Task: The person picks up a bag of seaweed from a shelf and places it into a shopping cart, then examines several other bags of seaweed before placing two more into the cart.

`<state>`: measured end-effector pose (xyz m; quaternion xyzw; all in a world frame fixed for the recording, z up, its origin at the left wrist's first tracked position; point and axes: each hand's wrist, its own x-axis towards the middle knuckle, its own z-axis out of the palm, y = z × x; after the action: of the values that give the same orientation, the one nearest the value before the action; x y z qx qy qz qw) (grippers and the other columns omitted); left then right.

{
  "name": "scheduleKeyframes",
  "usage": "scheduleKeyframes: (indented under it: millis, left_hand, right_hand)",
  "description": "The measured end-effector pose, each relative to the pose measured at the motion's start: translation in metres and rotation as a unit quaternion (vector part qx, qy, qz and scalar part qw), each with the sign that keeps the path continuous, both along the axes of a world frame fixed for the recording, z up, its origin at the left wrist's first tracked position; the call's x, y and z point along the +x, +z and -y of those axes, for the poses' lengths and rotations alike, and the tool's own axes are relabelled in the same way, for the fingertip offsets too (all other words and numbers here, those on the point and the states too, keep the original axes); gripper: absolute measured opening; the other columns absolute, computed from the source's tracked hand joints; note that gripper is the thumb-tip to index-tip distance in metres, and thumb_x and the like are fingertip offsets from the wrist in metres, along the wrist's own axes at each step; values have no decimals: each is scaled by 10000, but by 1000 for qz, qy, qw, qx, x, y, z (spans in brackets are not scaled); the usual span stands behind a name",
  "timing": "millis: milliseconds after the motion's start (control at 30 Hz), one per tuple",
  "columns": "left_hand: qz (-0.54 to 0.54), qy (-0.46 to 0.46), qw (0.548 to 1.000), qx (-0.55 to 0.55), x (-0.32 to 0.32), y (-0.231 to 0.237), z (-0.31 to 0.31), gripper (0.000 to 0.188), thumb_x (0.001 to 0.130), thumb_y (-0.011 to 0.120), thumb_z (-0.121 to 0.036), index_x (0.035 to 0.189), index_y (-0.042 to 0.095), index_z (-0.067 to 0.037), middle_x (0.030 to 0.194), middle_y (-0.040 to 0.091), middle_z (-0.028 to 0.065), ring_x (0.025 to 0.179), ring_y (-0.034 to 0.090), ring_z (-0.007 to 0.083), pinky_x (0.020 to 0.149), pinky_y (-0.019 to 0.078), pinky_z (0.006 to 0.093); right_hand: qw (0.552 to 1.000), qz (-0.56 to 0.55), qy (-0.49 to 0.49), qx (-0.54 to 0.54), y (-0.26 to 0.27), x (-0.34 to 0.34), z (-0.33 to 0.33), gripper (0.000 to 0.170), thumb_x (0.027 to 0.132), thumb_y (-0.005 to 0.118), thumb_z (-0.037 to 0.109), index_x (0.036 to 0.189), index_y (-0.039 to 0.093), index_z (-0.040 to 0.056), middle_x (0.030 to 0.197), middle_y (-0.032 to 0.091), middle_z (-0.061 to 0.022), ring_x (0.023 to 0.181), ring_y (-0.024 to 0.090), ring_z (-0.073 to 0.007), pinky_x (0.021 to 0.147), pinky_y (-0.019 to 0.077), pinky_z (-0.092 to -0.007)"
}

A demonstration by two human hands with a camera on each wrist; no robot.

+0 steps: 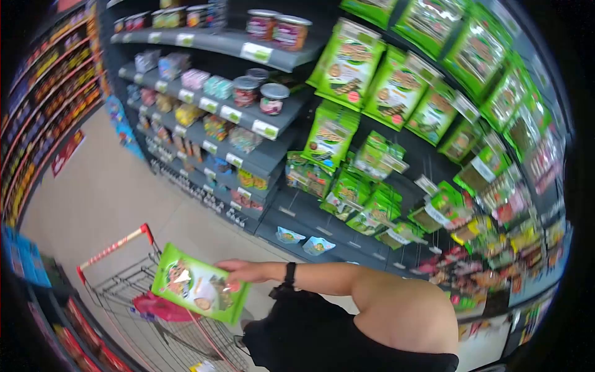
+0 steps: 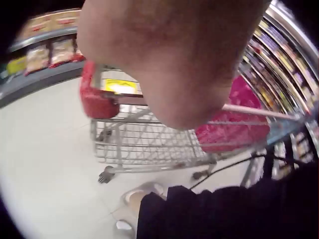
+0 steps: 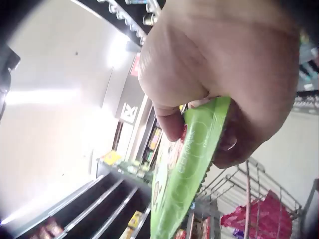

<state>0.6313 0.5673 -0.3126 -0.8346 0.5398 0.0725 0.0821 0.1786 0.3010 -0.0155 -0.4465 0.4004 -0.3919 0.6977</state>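
My right hand (image 1: 240, 271) pinches one edge of a green and white snack bag (image 1: 197, 286) printed with food pictures. In the right wrist view the thumb lies on one face of the bag (image 3: 192, 159), and the other fingers are curled behind it. The bag is over a wire shopping cart (image 1: 124, 285) in the head view. Large in the left wrist view, my left hand (image 2: 169, 64) overlaps the cart's bar (image 2: 130, 100); its fingers are hidden. A crumpled pink-red bag (image 1: 164, 307) lies in the cart.
Green snack bags (image 1: 353, 65) hang in rows at the right. Grey shelves (image 1: 204, 102) beside them carry tubs and packets. More stocked shelves (image 1: 52, 93) curve along the far left, across the aisle floor (image 1: 118, 180). Another shelf of red packs (image 1: 87, 338) stands at the lower left.
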Motion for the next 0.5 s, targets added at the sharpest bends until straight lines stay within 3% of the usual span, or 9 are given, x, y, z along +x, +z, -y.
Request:
scheduleKeyframes:
  millis: [100, 133, 167, 200, 300, 333, 400, 433, 500]
  left_hand:
    - [-333, -201, 921, -6, 12, 9, 124, 823, 985, 479, -600, 1466, 429, 67, 1556, 324, 329, 1364, 382, 549, 1163, 289, 569]
    - [-343, -169, 913, 146, 13, 20, 163, 791, 997, 492, -555, 1472, 419, 72, 1551, 337, 325, 1389, 376, 504, 1181, 278, 504]
    - [-338, -130, 886, 290, -18, 78, 211, 759, 1008, 505, -511, 1479, 408, 77, 1546, 349, 320, 1413, 370, 459, 1198, 267, 438]
    - [-325, -169, 901, 232, -31, 95, 236, 795, 1003, 514, -508, 1494, 358, 98, 1528, 381, 320, 1421, 349, 466, 1185, 291, 450]
    - [-482, -19, 875, 45, -24, -31, 338, 1080, 727, 779, -674, 1474, 407, 12, 1422, 430, 341, 1354, 355, 440, 1126, 320, 522]
    - [-424, -117, 892, 108, -50, 84, 320, 849, 997, 501, -545, 1543, 272, 63, 1537, 388, 297, 1439, 334, 450, 1180, 306, 451]
    - [-511, -66, 854, 64, -41, -5, 359, 815, 904, 670, -507, 1457, 411, 32, 1466, 455, 289, 1319, 437, 466, 1094, 385, 514]
    - [-553, -43, 831, 42, -45, -25, 375, 800, 857, 754, -488, 1414, 481, 17, 1430, 488, 285, 1259, 488, 474, 1052, 424, 546]
    - [-728, -1, 655, 203, -39, -4, 394, 859, 948, 544, -624, 1603, 256, -151, 1595, 356, 201, 1458, 347, 403, 1187, 302, 463]
  right_hand:
    - [982, 72, -175, 18, 20, -65, -21, 586, 896, 625, 38, 1460, 464, 34, 1364, 578, -69, 1216, 561, -153, 1053, 464, -340]
    - [969, 60, -241, -4, 25, -87, -27, 592, 894, 645, 33, 1458, 466, 40, 1347, 590, -68, 1214, 568, -152, 1049, 473, -343]
    - [955, 75, -284, -36, 45, -109, -36, 557, 885, 654, 2, 1417, 496, 39, 1315, 608, -62, 1187, 592, -152, 1023, 499, -343]
    - [935, 59, -338, -93, 70, -129, -45, 504, 882, 645, -12, 1368, 521, 35, 1276, 627, -57, 1146, 621, -160, 999, 516, -335]
    - [831, -32, -537, -143, 122, -181, -71, 493, 897, 601, -13, 1381, 514, 28, 1244, 646, -61, 1094, 633, -157, 955, 528, -324]
    - [797, -38, -582, -156, 141, -191, -81, 449, 939, 588, 19, 1380, 509, 23, 1245, 651, -69, 1082, 643, -155, 939, 538, -321]
    - [736, -60, -646, -191, 180, -203, -95, 389, 1006, 561, 78, 1385, 497, 18, 1239, 664, -85, 1062, 663, -153, 912, 558, -317]
    - [711, -76, -667, -210, 194, -205, -102, 373, 1032, 545, 106, 1390, 491, 17, 1232, 672, -92, 1053, 674, -153, 900, 568, -316]
    - [680, -90, -694, -219, 202, -214, -118, 395, 1038, 549, 131, 1413, 472, 29, 1265, 670, -121, 1125, 682, -218, 898, 590, -362]
